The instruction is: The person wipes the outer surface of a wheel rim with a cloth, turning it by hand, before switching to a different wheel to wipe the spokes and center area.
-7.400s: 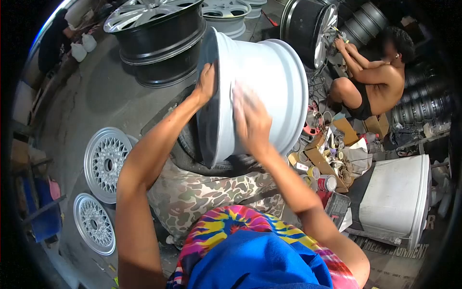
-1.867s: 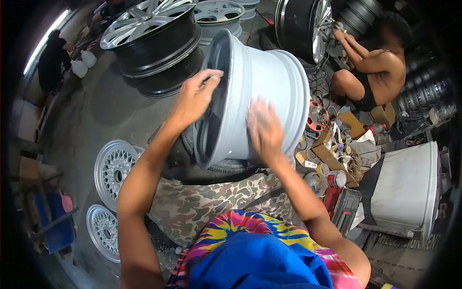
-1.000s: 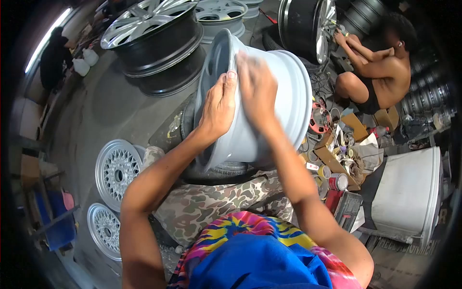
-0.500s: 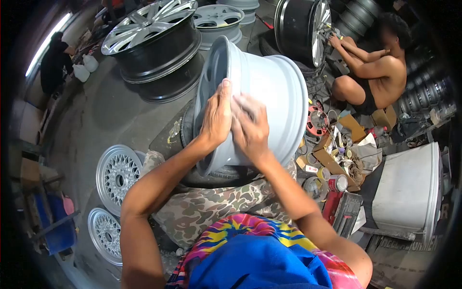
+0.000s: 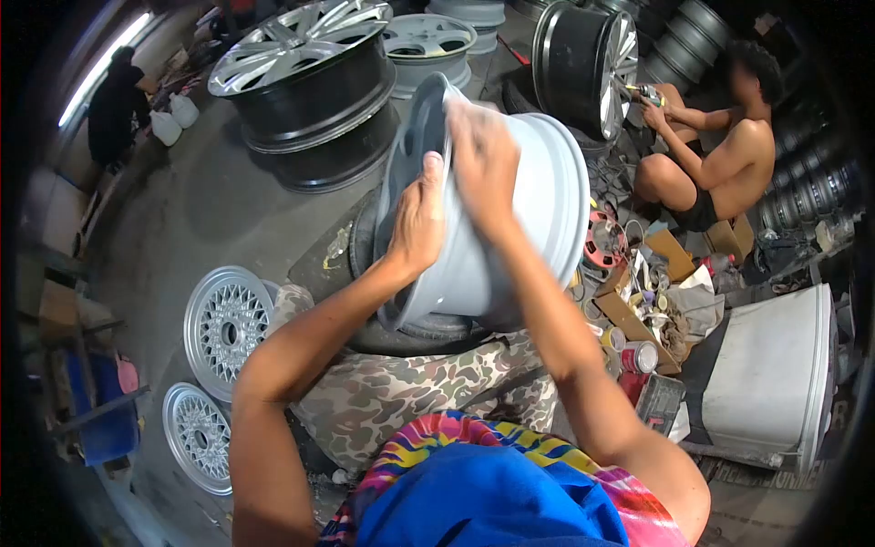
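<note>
1. Upward since a moment ago, the right hand [image 5: 483, 159] presses flat and blurred on the grey wheel rim [image 5: 547, 210], which stands on a tyre [image 5: 401, 335]; whether it grips a pad, I cannot tell.
2. Left hand [image 5: 417, 223] clamps the rim's lip.
3. Rubbing seems underway; another stroke needs that steadying grip.

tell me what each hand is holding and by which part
The left hand grips the grey wheel by its near lip. The right hand lies on the barrel, blurred; whether it holds anything cannot be told.

One grey rim [image 5: 540, 205], one white rim [image 5: 775, 374], two mesh-spoked silver wheels [image 5: 225, 330], three black-barrelled wheels [image 5: 321, 96], one tyre [image 5: 401, 334], two white jugs [image 5: 168, 129], one red can [image 5: 638, 357], two other people [image 5: 722, 173].
</note>
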Available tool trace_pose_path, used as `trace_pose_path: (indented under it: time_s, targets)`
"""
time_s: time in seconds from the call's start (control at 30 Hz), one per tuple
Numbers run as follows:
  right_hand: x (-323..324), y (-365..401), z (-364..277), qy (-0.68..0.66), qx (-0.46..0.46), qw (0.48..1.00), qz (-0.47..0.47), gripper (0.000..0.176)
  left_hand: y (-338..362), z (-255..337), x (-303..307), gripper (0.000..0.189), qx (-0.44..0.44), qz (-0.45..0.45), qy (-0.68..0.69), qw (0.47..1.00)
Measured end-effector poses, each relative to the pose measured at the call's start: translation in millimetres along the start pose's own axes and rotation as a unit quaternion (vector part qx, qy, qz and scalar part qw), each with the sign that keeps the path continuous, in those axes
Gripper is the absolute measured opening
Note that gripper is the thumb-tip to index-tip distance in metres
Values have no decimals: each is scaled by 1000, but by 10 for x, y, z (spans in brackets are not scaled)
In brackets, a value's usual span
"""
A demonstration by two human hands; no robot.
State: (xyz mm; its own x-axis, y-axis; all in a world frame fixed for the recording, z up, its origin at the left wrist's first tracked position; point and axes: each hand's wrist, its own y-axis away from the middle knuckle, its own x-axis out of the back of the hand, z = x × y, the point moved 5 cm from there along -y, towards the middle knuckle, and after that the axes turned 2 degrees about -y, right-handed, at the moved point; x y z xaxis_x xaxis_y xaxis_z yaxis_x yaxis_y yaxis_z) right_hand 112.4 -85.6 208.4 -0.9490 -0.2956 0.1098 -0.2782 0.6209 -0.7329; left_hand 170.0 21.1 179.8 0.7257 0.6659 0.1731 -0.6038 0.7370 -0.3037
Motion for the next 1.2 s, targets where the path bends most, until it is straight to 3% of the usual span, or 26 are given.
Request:
trace_pose_path:
  time_s: [0.03,0.07,0.1,0.17,0.23,0.27,0.33,0.37,0.47,0.5,0.53,0.57,0.6,0.67,0.7,0.73,0.77,0.8,0.83,0.9,0.97,1.0,1.03,1.13,1.2]
  targets:
    - [73,434,-189,57,44,997,-8,23,31,1,-42,76,35,-25,84,996]
    - [157,796,-365,65,97,993,-26,27,21,-260,-42,79,102,-114,157,976]
    - [229,942,-527,41,103,993,-39,31,88,-156,-49,85,159,-36,217,962]
    - [221,836,-459,36,158,986,-35,29,39,-462,-69,93,126,-77,261,954]
    - [92,313,-262,49,61,996,-43,22,27,-101,-80,100,62,-104,221,968]
    - [-31,-38,-71,66,34,994,-76,20,76,-144,-68,101,159,-91,216,959]
    - [-389,-781,635,148,-31,977,-151,30,76,-95,-17,99,129,-66,92,985]
    - [-557,-1013,1009,139,-141,962,-190,30,81,-48,-4,99,121,-63,65,989]
    - [-803,-1161,1832,127,-162,945,-252,32,54,-20,21,92,99,-60,24,993]
    - [-814,-1104,1990,52,-162,955,-244,33,31,-69,26,90,95,-60,20,993]
    - [-741,-1011,1851,-20,-165,958,-234,34,-31,-162,40,77,40,-58,-6,997]
    - [-566,-905,1749,47,-164,961,-219,32,-73,-256,51,67,-17,-54,-30,998]
    - [-252,-701,1194,116,-160,959,-203,31,-80,-276,63,53,-13,-56,-52,997]
    - [298,3,430,155,-46,976,-149,33,-58,-177,44,49,1,-72,-36,997]
    - [525,478,209,180,65,976,-104,25,-60,-147,29,45,7,-83,-32,996]
    - [738,922,76,212,139,959,-124,32,-64,-166,19,38,-14,-60,-39,997]
    - [948,1260,6,233,135,939,-213,38,-45,-200,-22,38,-17,-59,-37,997]
    - [1137,1401,20,220,141,936,-237,42,-14,-225,-37,41,-29,-23,-98,995]
    - [1217,1309,43,222,139,935,-239,42,16,-191,-43,45,-38,9,-157,987]
    - [1327,968,155,366,144,892,-224,40,23,-145,-74,55,-36,13,-179,983]
    - [1170,372,411,357,116,904,-204,31,-29,-118,-54,68,-15,-42,-221,974]
    - [1004,12,599,369,50,892,-255,30,-7,-186,-65,76,-125,36,-271,954]
    - [823,-354,802,378,-13,874,-305,33,-7,-119,-47,76,-129,44,-279,951]
    - [205,-884,1853,351,-139,865,-332,47,-4,32,-29,77,-112,24,-332,936]
    - [-35,-915,1937,306,-163,887,-305,50,-65,-14,-9,76,-34,-22,-271,962]
